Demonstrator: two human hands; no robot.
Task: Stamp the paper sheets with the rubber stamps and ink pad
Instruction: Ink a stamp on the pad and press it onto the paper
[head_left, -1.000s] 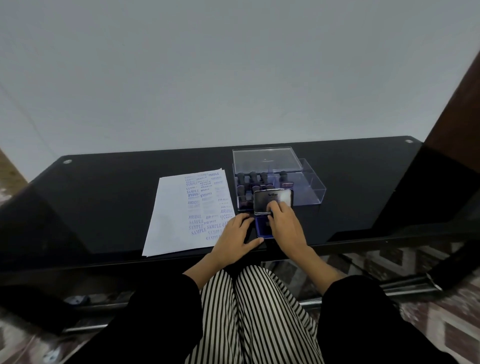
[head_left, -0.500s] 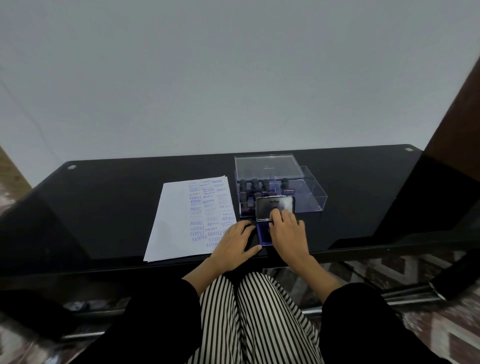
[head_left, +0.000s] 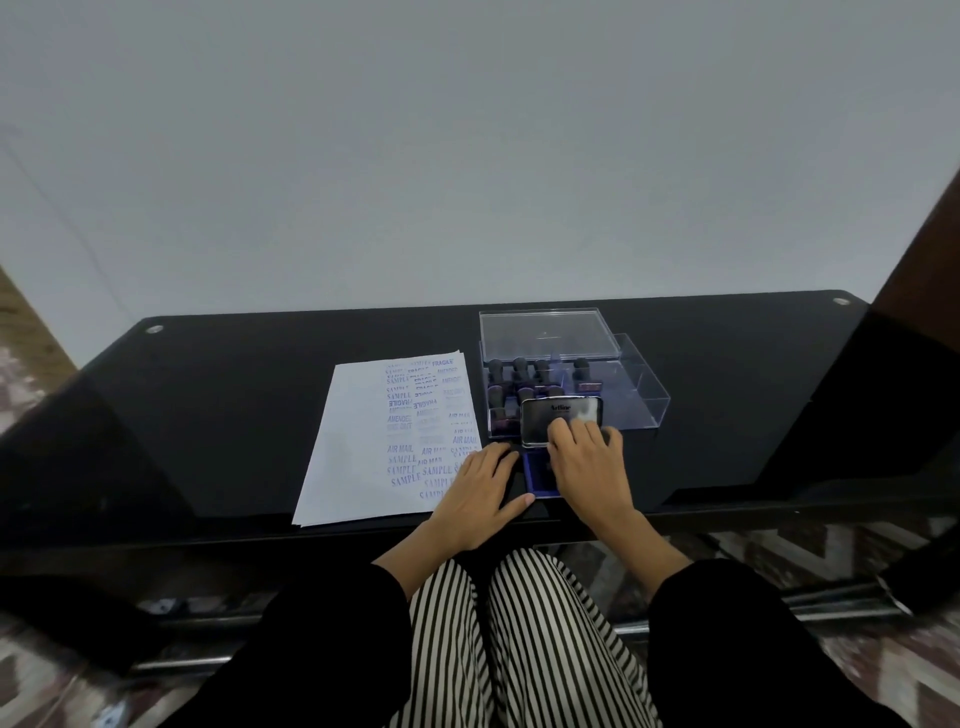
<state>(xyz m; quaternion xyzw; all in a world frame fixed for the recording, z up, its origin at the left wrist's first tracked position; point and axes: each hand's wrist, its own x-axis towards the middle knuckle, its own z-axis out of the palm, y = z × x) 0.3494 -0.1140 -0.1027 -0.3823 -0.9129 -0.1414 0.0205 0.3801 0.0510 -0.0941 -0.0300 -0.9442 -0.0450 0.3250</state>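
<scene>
A white paper sheet covered with blue stamp prints lies on the black glass table. Just right of it sits the blue ink pad, with its silver lid standing up at the far side. My right hand covers the pad's right part, fingertips pressed on the lid. My left hand lies against the pad's left edge, with the thumb along its front. Several black-handled rubber stamps stand in a clear box behind the pad.
The clear box's lid leans at its back. The table's front edge runs just below my hands, with my striped-trousered knees under it. A pale wall rises behind the table. A dark brown panel stands at the right.
Both hands and the raised lid keep almost the same pose. Only my head view has shifted, so the table sits a little lower in the picture.
</scene>
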